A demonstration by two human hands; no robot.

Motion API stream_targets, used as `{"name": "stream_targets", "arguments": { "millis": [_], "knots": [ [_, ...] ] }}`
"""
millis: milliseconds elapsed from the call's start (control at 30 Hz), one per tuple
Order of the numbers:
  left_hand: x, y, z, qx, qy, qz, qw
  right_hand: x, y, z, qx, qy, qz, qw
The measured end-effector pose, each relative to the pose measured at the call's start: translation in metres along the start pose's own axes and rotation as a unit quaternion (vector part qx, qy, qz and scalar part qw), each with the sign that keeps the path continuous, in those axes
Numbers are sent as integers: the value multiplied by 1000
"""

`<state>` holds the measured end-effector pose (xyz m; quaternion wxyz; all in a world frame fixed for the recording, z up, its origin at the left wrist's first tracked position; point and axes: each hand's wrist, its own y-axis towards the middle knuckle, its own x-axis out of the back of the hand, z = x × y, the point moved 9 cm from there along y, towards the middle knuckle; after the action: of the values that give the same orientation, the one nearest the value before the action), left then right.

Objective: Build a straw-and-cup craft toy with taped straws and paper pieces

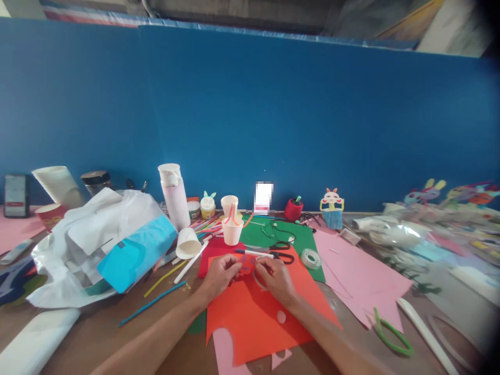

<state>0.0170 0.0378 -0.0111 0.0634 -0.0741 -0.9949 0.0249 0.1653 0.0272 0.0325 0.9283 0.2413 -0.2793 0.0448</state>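
Observation:
My left hand [222,274] and my right hand [275,276] are close together over a large orange paper sheet [269,317], thumbs and fingers pinched. Between them is a small red-orange piece with blue marks [246,264]; both sets of fingertips seem to be at its edges. A thin pale curved strip [258,281] shows by my right fingers. Just beyond the hands lie a white marker [253,253] with dark ends and black-handled scissors [284,252]. A small pink paper disc [281,316] rests on the orange sheet.
Paper cups [232,232] with orange strips stand ahead, near a tipped cup [188,243] and a white bottle [175,197]. A white plastic bag [94,234] is at left. Green paper [304,239], a tape roll [311,258] and pink paper [363,265] lie right. A blue partition [250,104] rises behind.

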Motion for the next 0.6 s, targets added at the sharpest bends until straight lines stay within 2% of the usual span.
{"name": "stream_targets", "arguments": {
  "millis": [300,600],
  "knots": [
    [0,0,-2,9,0,9,1000,0,1,2,10,-43,-2,999],
    [2,1,0,19,-23,4,1000,1,2,0,0,-22,-5,1000]
  ]
}}
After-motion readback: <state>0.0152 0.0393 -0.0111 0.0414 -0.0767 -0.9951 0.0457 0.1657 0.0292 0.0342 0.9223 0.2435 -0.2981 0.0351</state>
